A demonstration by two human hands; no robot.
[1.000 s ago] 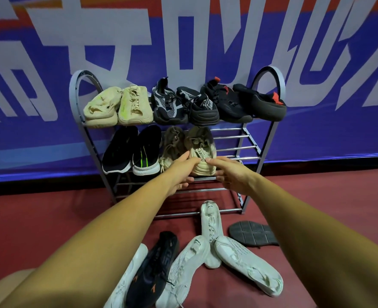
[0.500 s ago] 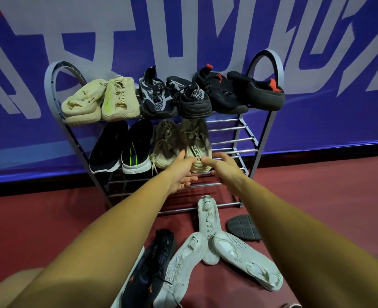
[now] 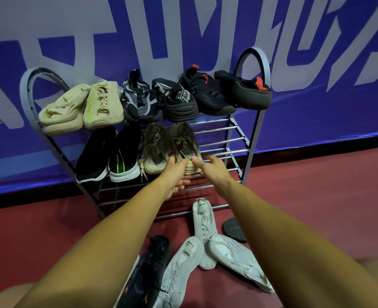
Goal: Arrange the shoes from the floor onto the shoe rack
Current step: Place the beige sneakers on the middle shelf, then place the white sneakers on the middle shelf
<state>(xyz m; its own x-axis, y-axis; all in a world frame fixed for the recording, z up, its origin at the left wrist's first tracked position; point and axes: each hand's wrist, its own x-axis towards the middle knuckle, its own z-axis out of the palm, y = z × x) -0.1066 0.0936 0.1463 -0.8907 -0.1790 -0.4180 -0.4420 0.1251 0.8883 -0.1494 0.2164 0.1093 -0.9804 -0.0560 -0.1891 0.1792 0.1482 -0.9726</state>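
Tan shoe (image 3: 184, 147) on the middle shelf of the shoe rack (image 3: 259, 121), long axis running straight away from the hands, toe toward them. Left hand (image 3: 176, 174) pinches the toe, thumb above, fingers curled beneath. Right hand (image 3: 210, 168) touches it by the thumb alone, fingers loosely spread. White shoes (image 3: 205, 227) lie on the floor (image 3: 316, 196) below both wrists, probably next.

Both hands at the heel of the tan shoe (image 3: 184, 143) on the middle shelf of the shoe rack (image 3: 253, 138). The left hand (image 3: 177, 174) pinches the heel, thumb on top and fingers curled under. The right hand (image 3: 212, 168) has its thumb touching the heel, fingers loose over the bars. White shoes (image 3: 234, 256) and a dark shoe (image 3: 145, 270) lie on the floor (image 3: 316, 196) in front.
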